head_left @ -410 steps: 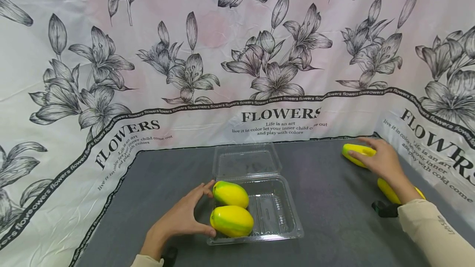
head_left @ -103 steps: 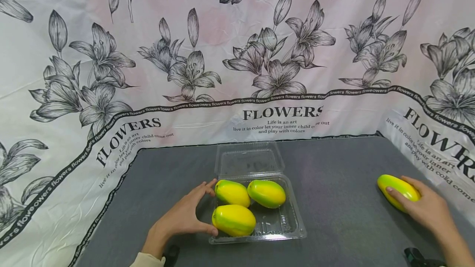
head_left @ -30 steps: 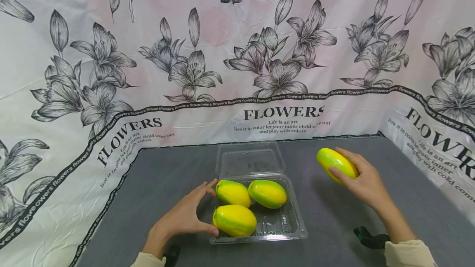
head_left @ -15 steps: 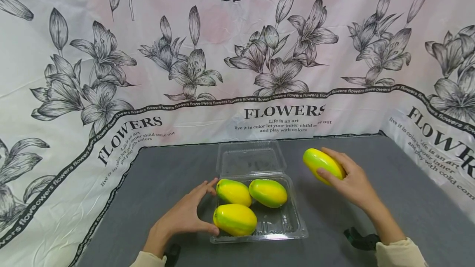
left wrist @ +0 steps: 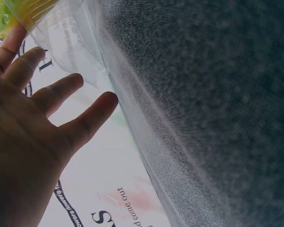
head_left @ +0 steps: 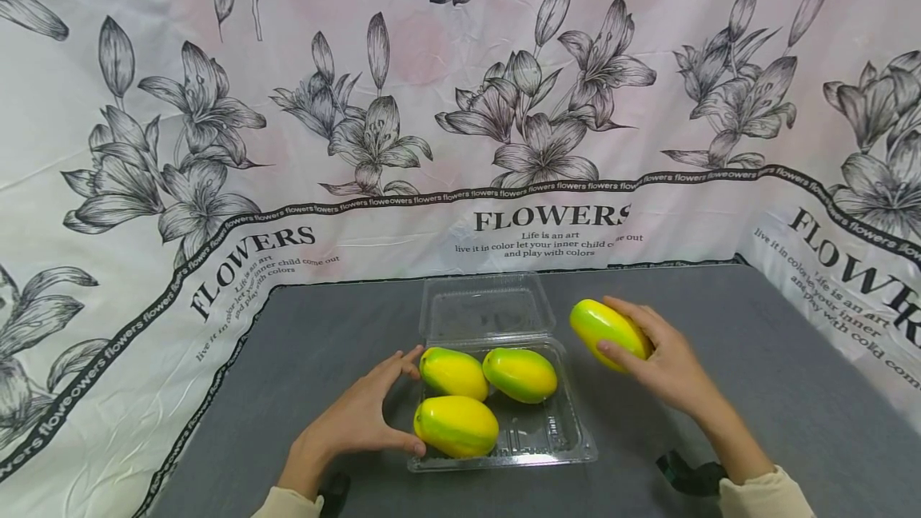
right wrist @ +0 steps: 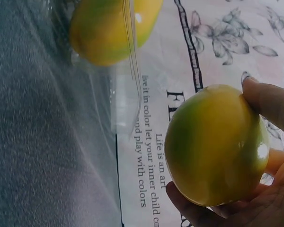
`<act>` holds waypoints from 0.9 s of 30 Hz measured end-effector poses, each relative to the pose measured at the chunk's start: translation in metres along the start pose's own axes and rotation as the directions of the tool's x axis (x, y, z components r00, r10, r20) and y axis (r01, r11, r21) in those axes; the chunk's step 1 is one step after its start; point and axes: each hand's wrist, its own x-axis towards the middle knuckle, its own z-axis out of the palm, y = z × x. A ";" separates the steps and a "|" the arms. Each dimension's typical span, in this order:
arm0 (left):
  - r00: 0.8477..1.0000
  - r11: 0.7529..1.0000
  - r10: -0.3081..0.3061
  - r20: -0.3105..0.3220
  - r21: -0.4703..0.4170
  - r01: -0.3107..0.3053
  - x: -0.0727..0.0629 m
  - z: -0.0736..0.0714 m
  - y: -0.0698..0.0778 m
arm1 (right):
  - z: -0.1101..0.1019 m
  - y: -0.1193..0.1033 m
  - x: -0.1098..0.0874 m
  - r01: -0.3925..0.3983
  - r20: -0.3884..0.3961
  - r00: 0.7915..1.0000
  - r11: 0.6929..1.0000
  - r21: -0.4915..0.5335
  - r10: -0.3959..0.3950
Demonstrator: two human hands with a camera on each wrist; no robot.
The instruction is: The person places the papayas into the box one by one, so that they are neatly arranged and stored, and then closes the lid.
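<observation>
My right hand [head_left: 665,358] grips a yellow-green mango [head_left: 610,334], thumb on the near side and fingers round the far side. The right wrist view shows this mango [right wrist: 217,146] held up off the table, right of the clear plastic box [head_left: 583,442]. Inside the box lie a back-left mango [head_left: 453,374], a back-right mango [head_left: 520,375] and a front-left mango [head_left: 456,427]. At the box's left side is my left hand [head_left: 352,414], its thumb and fingertips spread along the wall. Extended fingers of the left hand [left wrist: 38,118] also show in the left wrist view.
The box's clear lid [head_left: 485,306] lies folded back behind it. A grey table [head_left: 345,326] spreads beneath everything, with a flower-printed cloth [head_left: 403,246] rising at the back and sides.
Over 13 seconds a third mango came into the box. My right hand took another mango from the table's right and has carried it left towards the box. The left hand stays put.
</observation>
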 end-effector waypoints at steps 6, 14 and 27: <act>1.000 1.000 0.001 0.002 -0.008 -0.001 0.000 0.000 0.000 | 0.006 -0.004 0.000 0.022 0.019 1.000 1.000 -0.002 -0.021; 1.000 1.000 -0.001 0.002 -0.004 0.001 0.000 0.000 0.000 | 0.012 -0.010 -0.002 0.029 0.051 0.998 0.999 0.025 -0.030; 1.000 1.000 -0.004 -0.002 0.018 0.004 0.000 0.000 0.002 | 0.021 -0.020 -0.005 0.041 0.088 0.995 0.997 0.064 -0.047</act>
